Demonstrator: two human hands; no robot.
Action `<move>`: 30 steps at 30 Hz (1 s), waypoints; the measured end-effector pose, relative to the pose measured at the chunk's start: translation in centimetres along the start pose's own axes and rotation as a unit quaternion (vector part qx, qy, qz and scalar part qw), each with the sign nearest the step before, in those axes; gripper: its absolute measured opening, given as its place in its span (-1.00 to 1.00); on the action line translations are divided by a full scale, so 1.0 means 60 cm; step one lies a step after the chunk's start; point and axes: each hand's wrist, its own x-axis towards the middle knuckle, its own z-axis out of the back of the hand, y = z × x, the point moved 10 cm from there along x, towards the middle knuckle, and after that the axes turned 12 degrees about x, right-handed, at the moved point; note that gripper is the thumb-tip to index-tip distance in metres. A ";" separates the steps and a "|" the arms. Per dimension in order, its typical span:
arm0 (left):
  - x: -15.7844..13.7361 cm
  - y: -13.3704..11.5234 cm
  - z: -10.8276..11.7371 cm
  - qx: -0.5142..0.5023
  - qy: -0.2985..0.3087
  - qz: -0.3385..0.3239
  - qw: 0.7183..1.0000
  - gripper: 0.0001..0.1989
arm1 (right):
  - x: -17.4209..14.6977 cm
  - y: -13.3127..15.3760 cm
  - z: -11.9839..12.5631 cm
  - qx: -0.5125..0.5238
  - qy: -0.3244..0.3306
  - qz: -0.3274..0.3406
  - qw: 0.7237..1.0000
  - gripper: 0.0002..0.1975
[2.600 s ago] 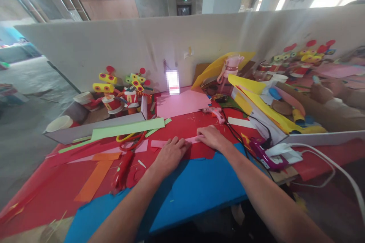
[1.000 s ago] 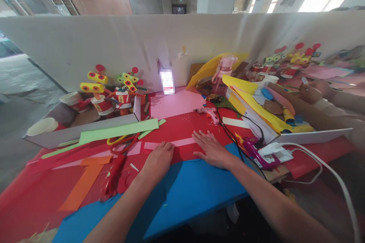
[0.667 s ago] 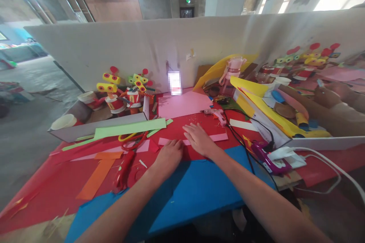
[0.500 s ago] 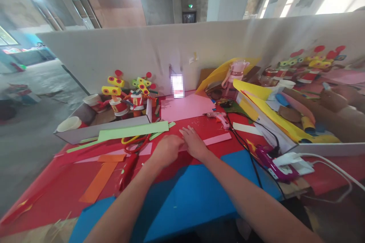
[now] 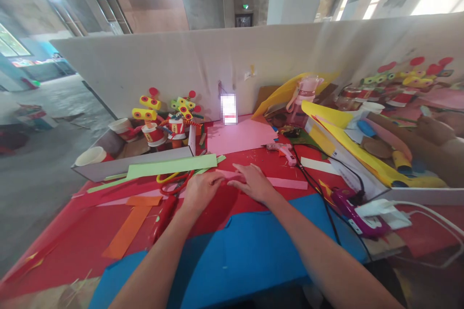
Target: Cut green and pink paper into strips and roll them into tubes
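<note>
Between my hands runs a pink paper strip (image 5: 290, 183), its long end sticking out to the right past my right hand. My left hand (image 5: 201, 190) is closed, thumb and fingers pinching the strip's left end. With thumb below and fingers above, my right hand (image 5: 253, 182) holds the strip loosely a short way along. Red paper (image 5: 217, 210) lies under both hands, and a blue sheet (image 5: 246, 246) covers the near edge below my forearms. Scissors with red and yellow handles (image 5: 172, 183) rest just left of my left hand, partly under green strips (image 5: 172, 166).
A pink glue gun (image 5: 284, 150) lies beyond my right hand, its cable running to a purple power strip (image 5: 357, 215). Cup figures (image 5: 154, 133) stand in a box at left. A lit phone (image 5: 228, 108) leans at the back; a box of scraps (image 5: 380, 154) stands right.
The pink strip has shifted right and toward me, its end reaching farther out. My left hand moved slightly left, and my right thumb and fingers now show apart around the strip.
</note>
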 end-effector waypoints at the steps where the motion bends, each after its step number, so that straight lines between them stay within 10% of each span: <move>1: -0.003 -0.010 -0.002 0.003 -0.015 -0.022 1.000 -0.80 | -0.002 -0.006 0.009 0.010 -0.003 -0.017 1.000 -0.27; 7: -0.016 -0.048 -0.002 0.018 -0.074 -0.106 0.991 -0.78 | -0.005 -0.028 0.028 0.190 0.022 -0.050 0.980 -0.64; 12: -0.001 -0.013 -0.004 -0.135 -0.046 -0.041 0.989 -0.79 | -0.003 -0.014 0.040 0.186 0.007 -0.015 0.982 -0.92; 21: 0.010 0.028 -0.030 -0.331 -0.002 0.051 0.942 -0.84 | -0.003 0.031 0.044 0.142 -0.032 0.085 0.986 -0.93; 30: 0.006 0.007 -0.024 -0.354 -0.005 0.054 0.934 -0.82 | -0.001 0.019 0.008 0.226 0.000 -0.006 0.974 -0.68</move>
